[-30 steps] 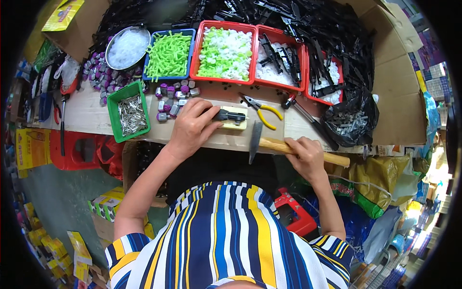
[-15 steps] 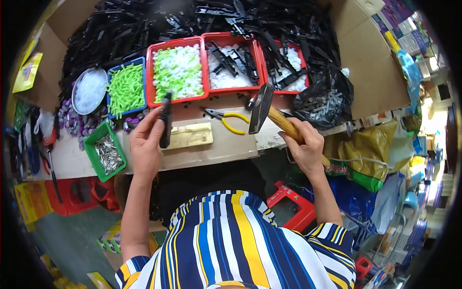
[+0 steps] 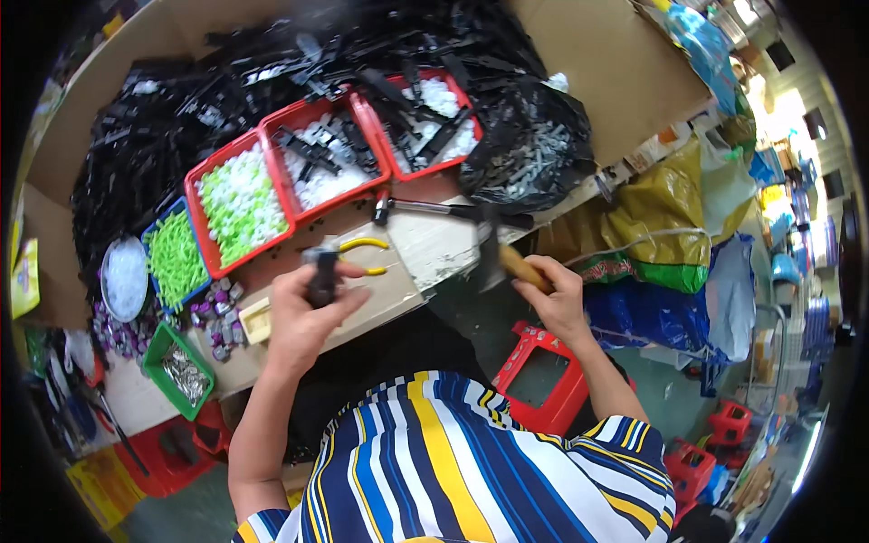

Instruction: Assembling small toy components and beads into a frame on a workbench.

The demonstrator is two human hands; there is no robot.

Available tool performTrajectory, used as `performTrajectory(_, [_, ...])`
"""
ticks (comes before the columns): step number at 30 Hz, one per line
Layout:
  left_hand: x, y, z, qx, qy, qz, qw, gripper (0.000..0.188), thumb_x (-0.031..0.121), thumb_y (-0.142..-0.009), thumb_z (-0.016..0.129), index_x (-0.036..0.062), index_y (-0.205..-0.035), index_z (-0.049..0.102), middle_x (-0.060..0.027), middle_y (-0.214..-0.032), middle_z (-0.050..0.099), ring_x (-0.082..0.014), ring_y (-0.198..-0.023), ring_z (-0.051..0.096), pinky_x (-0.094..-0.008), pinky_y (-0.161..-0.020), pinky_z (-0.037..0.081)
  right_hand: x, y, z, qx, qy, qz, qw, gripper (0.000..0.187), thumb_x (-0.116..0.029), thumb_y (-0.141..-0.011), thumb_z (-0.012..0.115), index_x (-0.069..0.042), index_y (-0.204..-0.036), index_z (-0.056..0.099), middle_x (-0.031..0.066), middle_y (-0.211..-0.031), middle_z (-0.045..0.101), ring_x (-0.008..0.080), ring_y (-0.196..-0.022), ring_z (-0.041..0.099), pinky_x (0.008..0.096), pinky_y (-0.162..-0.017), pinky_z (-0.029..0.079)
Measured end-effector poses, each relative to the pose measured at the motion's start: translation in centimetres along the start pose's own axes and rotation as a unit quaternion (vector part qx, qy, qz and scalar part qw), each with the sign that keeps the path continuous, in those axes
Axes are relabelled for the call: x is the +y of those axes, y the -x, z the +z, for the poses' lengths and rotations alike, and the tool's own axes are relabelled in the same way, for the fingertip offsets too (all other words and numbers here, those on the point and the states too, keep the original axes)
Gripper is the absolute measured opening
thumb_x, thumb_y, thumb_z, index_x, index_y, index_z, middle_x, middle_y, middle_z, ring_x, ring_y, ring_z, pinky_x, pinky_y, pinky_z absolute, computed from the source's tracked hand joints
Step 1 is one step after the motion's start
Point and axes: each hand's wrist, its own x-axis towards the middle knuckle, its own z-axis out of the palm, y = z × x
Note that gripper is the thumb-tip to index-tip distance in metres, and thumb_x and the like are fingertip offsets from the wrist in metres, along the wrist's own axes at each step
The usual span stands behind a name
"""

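My left hand [image 3: 306, 319] is closed round a black plastic part [image 3: 322, 279] and holds it above the bench's front edge. Its fingers partly cover yellow-handled pliers [image 3: 365, 242] lying on the bench behind it. Left of that hand is a cream block with a hollow [image 3: 257, 322], partly hidden by the hand. My right hand [image 3: 559, 300] grips a hammer by its wooden handle [image 3: 525, 269]. The hammer's dark head, smeared by motion, is up past the bench's front edge. A second hammer with a black handle [image 3: 439, 208] lies on the bench beyond.
Red bins [image 3: 291, 210] of white and green pieces, a blue bin [image 3: 188, 297] of green sticks, a white bowl [image 3: 124, 279] and a green tray [image 3: 154, 369] of metal pins line the bench. Black parts [image 3: 154, 154] heap behind. A red stool [image 3: 552, 412] stands below.
The whole view has turned, so the bench slants. My left hand has moved right with the black part, now over the pliers. The hammer has lowered and moved off the bench edge.
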Motion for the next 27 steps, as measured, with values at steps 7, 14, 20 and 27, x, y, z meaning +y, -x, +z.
performTrajectory(7, [0.4,-10.2,11.6,-0.063,-0.270,0.340,0.899,0.031,0.016,-0.075,0.082,0.0005,-0.099,0.071,-0.0161,-0.087,0.067,-0.0317,-0.073,0.066,-0.0375,-0.066,0.051,2.3,-0.9,-2.4,0.258,-0.383,0.264,0.847,0.032,-0.031,-0.106,0.047,0.000,-0.107,0.055,0.0031,-0.065,0.048,0.0094,-0.048,0.045,0.0224,-0.044,0.037])
performTrajectory(14, [0.6,-14.8,20.0,-0.105,-0.453,0.325,0.824,0.031,0.027,-0.075,0.080,0.0031,-0.092,0.069,-0.0131,-0.088,0.065,-0.0357,-0.085,0.067,-0.0453,-0.071,0.053,8.7,-2.1,-1.2,0.298,-0.466,0.316,0.771,0.034,-0.032,-0.104,0.051,0.001,-0.103,0.055,0.0044,-0.068,0.050,0.0113,-0.050,0.045,0.0242,-0.043,0.040])
performTrajectory(20, [2.5,-16.9,20.4,-0.065,-0.379,0.339,0.859,0.014,0.009,-0.070,0.073,-0.0012,-0.076,0.066,-0.0236,-0.070,0.064,-0.0424,-0.071,0.064,-0.0461,-0.063,0.051,11.0,-4.2,1.7,0.313,-0.454,0.300,0.778,0.028,-0.031,-0.103,0.053,-0.003,-0.098,0.053,0.0058,-0.073,0.054,0.0139,-0.058,0.051,0.0287,-0.051,0.045])
performTrajectory(27, [6.1,-19.0,19.1,-0.067,-0.277,0.293,0.912,0.022,0.008,-0.073,0.077,-0.0074,-0.087,0.070,-0.0126,-0.068,0.069,-0.0128,-0.062,0.063,-0.0312,-0.060,0.050,9.9,-5.5,-1.3,0.140,-0.229,0.305,0.914,0.043,-0.040,-0.098,0.060,0.000,-0.084,0.054,0.0036,-0.055,0.052,0.0163,-0.036,0.049,0.0339,-0.037,0.037])
